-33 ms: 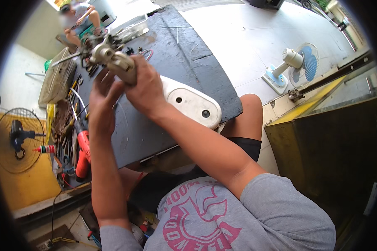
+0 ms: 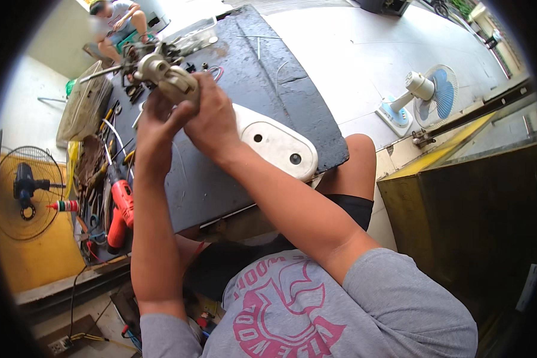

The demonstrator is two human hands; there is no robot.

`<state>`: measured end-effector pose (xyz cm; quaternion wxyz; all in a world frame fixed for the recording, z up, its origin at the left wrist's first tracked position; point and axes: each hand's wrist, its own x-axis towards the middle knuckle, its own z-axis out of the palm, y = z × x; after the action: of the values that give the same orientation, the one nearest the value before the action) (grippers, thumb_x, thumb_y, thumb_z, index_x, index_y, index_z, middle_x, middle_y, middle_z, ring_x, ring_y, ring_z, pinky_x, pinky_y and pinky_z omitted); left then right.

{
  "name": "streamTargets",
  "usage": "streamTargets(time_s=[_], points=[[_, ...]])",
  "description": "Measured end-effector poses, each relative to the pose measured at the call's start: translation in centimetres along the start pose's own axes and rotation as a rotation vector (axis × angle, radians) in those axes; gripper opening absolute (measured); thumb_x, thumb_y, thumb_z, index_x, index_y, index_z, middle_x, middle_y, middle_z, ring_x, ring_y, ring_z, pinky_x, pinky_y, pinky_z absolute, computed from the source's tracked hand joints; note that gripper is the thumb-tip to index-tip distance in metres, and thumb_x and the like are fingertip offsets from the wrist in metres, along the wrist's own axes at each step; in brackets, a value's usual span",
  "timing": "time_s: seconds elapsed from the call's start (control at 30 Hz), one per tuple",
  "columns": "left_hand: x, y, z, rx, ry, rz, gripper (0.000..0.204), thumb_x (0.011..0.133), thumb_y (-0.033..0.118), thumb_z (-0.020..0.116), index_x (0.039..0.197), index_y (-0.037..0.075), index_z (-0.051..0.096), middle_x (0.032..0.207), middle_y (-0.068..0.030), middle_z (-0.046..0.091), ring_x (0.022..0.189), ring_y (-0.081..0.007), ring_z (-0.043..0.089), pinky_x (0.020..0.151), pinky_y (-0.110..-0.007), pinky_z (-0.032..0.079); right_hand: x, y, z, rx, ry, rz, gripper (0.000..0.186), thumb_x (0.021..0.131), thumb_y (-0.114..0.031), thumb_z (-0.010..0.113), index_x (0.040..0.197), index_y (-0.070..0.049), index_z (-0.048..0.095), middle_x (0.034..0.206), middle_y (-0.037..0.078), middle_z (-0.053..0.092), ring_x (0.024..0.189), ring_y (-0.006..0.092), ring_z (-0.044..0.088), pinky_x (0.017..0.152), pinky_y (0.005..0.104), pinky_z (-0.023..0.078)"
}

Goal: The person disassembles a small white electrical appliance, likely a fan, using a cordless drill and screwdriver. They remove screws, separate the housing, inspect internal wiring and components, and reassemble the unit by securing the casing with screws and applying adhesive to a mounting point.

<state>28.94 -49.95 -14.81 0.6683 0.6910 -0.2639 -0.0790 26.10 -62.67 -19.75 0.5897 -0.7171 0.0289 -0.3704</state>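
Note:
Above the far part of the dark grey table I hold up a fan motor assembly with a beige neck bracket (image 2: 178, 85); a metal shaft (image 2: 101, 74) sticks out to its left. My right hand (image 2: 212, 116) is closed round the right side of the beige bracket. My left hand (image 2: 164, 122) grips it from below on the left, with the thumb pressed up along it. My own fingers hide part of the bracket's lower end. Under my right forearm lies a long white rounded cover (image 2: 274, 143) with two dark holes.
On the table (image 2: 280, 83), at the left, are a red power drill (image 2: 122, 206), loose hand tools and a clear plastic bin (image 2: 85, 113). A caged fan (image 2: 27, 185) stands at far left, a blue-and-white fan (image 2: 420, 95) on the floor at right. A person (image 2: 122, 24) sits beyond the table.
The motor assembly has shifted slightly right and tilted. My left thumb has moved up and right onto the bracket, and the left fingers have closed in. My right hand keeps its hold.

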Motion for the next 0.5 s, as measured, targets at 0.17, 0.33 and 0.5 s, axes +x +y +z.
streamTargets(time_s=[0.17, 0.33, 0.5], points=[[3.4, -1.7, 2.1, -0.167, -0.044, -0.063, 0.058, 0.089, 0.010, 0.088, 0.139, -0.001, 0.059, 0.137, -0.0146, 0.072, 0.128, -0.0259, 0.068, 0.115, -0.040, 0.051, 0.1, 0.1, -0.6, -0.053, -0.045, 0.013, 0.064, 0.080, -0.012, 0.083, 0.134, 0.004, 0.053, 0.139, 0.027, 0.057, 0.129, 0.0458, 0.058, 0.107, 0.0530, 0.049], [2.2, -1.2, 2.9, -0.144, 0.061, -0.041, 0.056, 0.082, 0.005, 0.090, 0.131, 0.002, 0.062, 0.124, -0.0109, 0.072, 0.116, -0.0226, 0.070, 0.108, -0.041, 0.053, -1.6, -5.7, -13.7, -0.262, -0.489, -0.116, 0.052, 0.090, -0.005, 0.074, 0.140, 0.001, 0.059, 0.136, 0.020, 0.061, 0.127, 0.0361, 0.065, 0.112, 0.0436, 0.053], [2.7, -2.0, 3.0, -0.113, 0.069, -0.026, 0.052, 0.080, 0.007, 0.091, 0.124, 0.002, 0.064, 0.114, -0.0076, 0.071, 0.107, -0.0196, 0.070, 0.102, -0.040, 0.055, -1.0, -6.2, -23.8, -0.717, -1.009, -0.396, 0.022, 0.094, -0.010, 0.074, 0.117, -0.010, 0.073, 0.107, 0.008, 0.069, 0.102, 0.0274, 0.070, 0.087, 0.0390, 0.060]])
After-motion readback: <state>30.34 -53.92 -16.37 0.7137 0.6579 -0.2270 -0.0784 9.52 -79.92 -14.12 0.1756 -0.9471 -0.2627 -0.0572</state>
